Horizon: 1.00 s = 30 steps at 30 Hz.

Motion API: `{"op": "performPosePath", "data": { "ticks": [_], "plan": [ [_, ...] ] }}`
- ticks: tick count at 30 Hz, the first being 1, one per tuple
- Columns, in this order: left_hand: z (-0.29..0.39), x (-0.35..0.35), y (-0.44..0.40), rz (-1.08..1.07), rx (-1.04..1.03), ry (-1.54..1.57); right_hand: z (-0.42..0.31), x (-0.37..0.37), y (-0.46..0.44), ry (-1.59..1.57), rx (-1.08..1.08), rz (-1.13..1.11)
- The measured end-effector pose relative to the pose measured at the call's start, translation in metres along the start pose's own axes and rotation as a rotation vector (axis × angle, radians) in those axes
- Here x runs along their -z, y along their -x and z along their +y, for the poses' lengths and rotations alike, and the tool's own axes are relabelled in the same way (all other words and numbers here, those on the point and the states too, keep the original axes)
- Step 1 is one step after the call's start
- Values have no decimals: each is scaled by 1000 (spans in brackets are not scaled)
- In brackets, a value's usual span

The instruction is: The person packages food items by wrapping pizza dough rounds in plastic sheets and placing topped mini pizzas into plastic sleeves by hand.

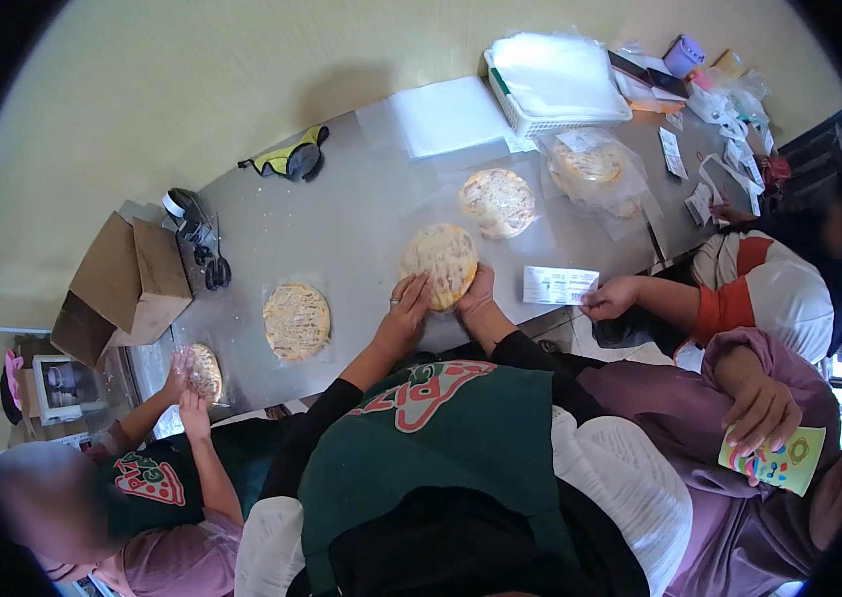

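Note:
A round pizza with pale topping is held up, slightly tilted, over the table's near edge. My left hand grips its lower left rim, a ring on one finger. At the lower right rim my right hand is closed round the edge, its fingertips partly hidden under the pizza. Just beyond lies a second pizza on a clear plastic sheet. To the left, another pizza rests flat on clear plastic.
Wrapped pizzas lie at the back right by a white basket of sheets. At left are a cardboard box, scissors and a co-worker's hands on a pizza. On the right, another person holds a paper slip.

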State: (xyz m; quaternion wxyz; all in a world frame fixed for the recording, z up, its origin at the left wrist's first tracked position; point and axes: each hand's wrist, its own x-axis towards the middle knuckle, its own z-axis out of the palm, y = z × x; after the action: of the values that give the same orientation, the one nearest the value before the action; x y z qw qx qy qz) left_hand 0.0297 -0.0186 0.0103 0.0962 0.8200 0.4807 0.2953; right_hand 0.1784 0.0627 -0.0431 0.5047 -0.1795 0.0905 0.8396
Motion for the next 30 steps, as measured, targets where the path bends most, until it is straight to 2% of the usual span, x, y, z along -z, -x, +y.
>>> {"op": "performPosePath", "data": {
  "ticks": [1, 6, 17, 20, 30],
  "plan": [
    [7, 10, -8, 24, 1, -12, 2, -10, -2, 22, 44, 66],
    [25, 26, -25, 102, -74, -104, 6, -89, 10, -59, 127, 26],
    [41, 28, -30, -86, -190, -31, 0, -87, -4, -30, 71, -123],
    [45, 34, -40, -92, -117, 26, -7, -94, -7, -30, 85, -151],
    [59, 48, -58, -59, -146, 56, -23, -101, -15, -38, 111, -182]
  ]
}}
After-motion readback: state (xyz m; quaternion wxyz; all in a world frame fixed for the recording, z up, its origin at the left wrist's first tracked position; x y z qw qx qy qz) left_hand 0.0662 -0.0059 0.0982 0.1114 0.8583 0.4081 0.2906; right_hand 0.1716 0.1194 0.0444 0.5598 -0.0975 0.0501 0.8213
